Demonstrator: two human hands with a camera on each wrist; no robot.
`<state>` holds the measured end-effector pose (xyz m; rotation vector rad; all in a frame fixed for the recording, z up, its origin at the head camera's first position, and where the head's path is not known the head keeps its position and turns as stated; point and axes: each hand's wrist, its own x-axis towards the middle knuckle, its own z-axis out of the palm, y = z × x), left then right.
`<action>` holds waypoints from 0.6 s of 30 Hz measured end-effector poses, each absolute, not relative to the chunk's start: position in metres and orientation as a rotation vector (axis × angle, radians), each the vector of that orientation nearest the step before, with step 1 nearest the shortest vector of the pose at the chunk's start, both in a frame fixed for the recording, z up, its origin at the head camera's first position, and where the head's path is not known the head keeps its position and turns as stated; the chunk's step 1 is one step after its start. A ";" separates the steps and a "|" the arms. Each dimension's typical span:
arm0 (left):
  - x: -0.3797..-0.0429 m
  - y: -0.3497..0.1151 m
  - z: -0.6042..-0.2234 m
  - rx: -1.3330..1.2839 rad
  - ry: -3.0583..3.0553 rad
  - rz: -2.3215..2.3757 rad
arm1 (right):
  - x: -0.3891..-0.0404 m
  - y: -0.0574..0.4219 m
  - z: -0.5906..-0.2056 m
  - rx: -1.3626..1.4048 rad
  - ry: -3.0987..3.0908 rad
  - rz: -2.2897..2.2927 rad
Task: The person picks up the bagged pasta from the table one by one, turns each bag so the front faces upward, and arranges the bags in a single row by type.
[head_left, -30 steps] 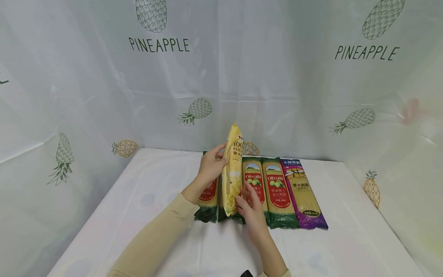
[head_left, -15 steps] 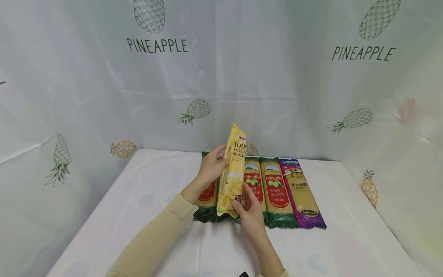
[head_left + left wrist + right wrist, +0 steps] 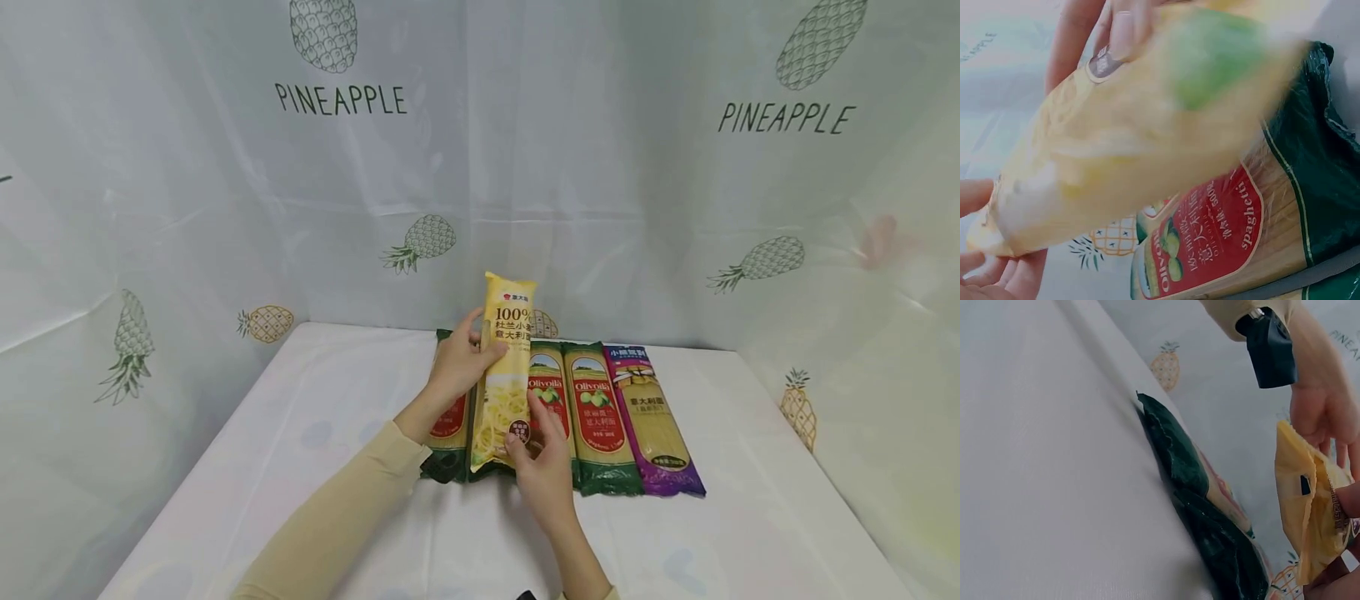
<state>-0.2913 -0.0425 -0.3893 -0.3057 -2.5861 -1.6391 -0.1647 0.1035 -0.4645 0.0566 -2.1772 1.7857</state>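
A yellow pasta packet (image 3: 508,367) with a printed front is held up over the row of packets, its face toward the head camera. My left hand (image 3: 459,360) grips its upper left side, thumb across the front. Lower down, my right hand (image 3: 543,467) pinches the right edge near the bottom, thumb on the front. In the right wrist view the yellow packet's crimped end (image 3: 1300,512) shows its folded seam. Behind it lie green spaghetti packets (image 3: 597,408) with red labels; the yellow packet hides one almost wholly and overlaps others.
A purple pasta packet (image 3: 656,421) lies at the right end of the row. All rest on a white-covered table (image 3: 712,550). A pineapple-print curtain (image 3: 570,167) hangs behind and at the sides. A black device (image 3: 1271,353) is strapped on the left wrist.
The yellow packet has turned in my hands from edge-on to face-on, its top swinging slightly left. Both hands keep their hold; the packets on the table stay put.
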 end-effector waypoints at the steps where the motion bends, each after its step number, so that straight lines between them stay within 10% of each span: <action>1: -0.292 -0.043 -0.389 -0.307 -2.580 -1.640 | -0.165 0.103 -0.465 0.066 -2.182 1.763; 18: -0.295 -0.051 -0.390 -0.206 -2.498 -1.891 | -0.166 0.106 -0.463 -0.022 -2.242 1.921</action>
